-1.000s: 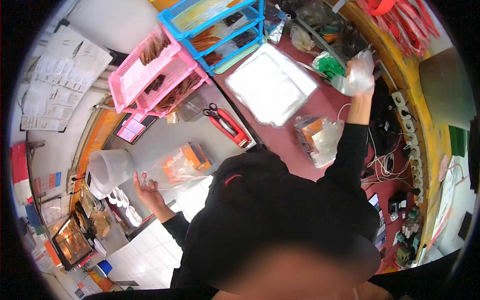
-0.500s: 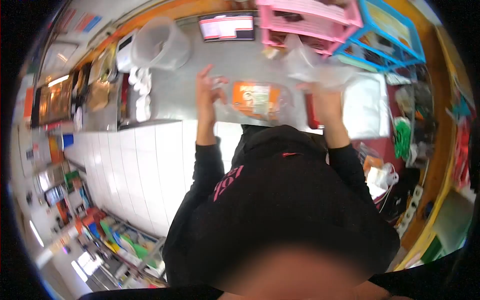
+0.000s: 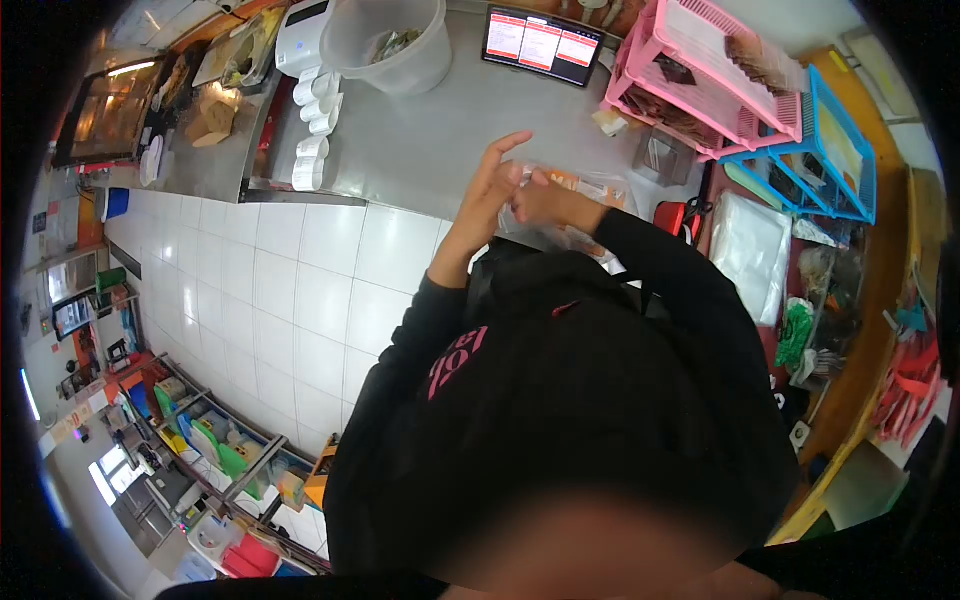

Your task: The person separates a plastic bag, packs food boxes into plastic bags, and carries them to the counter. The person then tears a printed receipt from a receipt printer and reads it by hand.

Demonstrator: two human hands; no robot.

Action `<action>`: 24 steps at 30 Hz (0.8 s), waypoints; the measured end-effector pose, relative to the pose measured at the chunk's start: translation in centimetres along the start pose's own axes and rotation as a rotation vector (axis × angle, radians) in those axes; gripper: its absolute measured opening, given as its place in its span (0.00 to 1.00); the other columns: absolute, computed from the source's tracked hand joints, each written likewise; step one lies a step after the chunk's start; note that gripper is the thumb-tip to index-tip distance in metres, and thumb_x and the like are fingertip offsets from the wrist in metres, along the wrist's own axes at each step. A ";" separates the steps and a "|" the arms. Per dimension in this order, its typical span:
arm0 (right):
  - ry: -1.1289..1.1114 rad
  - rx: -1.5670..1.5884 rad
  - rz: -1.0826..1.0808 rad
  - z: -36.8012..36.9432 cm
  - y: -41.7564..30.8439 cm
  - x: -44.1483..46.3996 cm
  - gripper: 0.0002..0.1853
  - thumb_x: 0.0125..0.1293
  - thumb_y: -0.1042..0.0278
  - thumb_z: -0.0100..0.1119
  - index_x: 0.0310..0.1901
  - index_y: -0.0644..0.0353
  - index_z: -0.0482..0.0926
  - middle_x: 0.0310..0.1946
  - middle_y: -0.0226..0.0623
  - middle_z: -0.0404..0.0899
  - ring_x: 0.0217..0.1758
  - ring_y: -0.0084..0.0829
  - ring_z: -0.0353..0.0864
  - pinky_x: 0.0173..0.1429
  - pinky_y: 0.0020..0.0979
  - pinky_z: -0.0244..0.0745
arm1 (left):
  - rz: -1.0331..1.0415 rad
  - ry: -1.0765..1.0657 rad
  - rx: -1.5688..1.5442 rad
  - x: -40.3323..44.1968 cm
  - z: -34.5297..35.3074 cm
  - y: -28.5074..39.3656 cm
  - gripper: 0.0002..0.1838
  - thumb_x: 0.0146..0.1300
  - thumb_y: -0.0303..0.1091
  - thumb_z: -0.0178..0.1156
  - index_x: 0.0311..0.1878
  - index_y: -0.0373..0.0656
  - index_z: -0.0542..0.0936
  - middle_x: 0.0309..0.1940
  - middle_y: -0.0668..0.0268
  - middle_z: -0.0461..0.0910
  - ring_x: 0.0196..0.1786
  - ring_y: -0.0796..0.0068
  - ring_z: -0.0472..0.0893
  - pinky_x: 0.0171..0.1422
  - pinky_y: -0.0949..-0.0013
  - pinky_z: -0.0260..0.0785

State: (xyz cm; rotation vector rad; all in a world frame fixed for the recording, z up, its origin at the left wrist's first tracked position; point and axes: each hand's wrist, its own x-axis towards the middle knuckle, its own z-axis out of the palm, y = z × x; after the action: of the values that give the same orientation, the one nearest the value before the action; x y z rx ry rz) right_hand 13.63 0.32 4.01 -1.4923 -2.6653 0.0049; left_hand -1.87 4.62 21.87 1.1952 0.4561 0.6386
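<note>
My left hand [image 3: 487, 198] is raised over the counter's near edge, its index finger stretched out and the other fingers loosely bent. My right hand [image 3: 555, 203] reaches across to meet it, fingers closed and touching or almost touching the left fingers. What the right fingers hold, if anything, is hidden. Beneath and behind both hands lies an orange-labelled package [image 3: 592, 187] in clear plastic, largely covered by the right hand. To the right of it are a red object [image 3: 670, 217] and black-handled scissors [image 3: 699, 208].
A clear plastic box [image 3: 663, 158] stands beside the pink rack [image 3: 690, 85] and blue rack [image 3: 840, 150]. A stack of clear bags [image 3: 748, 255] lies at right. Farther back are a tablet [image 3: 543, 46], a translucent bucket [image 3: 395, 60] and a printer [image 3: 302, 38] with curled paper [image 3: 312, 160].
My right hand has moved left, away from the blurred clear plastic, and met the left hand over the package. The left hand has shifted right. The whole view has turned somewhat.
</note>
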 end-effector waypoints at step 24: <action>-0.053 0.469 0.758 -11.2 0.1 -17.7 0.59 0.37 0.57 0.75 0.70 0.53 0.46 0.70 0.51 0.47 0.73 0.49 0.42 0.72 0.47 0.42 | 0.166 -0.358 1.240 -1.0 -9.0 -8.9 0.61 0.27 0.58 0.75 0.69 0.51 0.57 0.67 0.51 0.52 0.67 0.44 0.53 0.63 0.32 0.40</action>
State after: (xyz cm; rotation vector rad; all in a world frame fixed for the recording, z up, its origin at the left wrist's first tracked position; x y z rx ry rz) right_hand 23.76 -15.12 13.89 -2.1829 -1.7694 0.6619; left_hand -6.48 8.30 10.60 2.4912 0.4439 0.2107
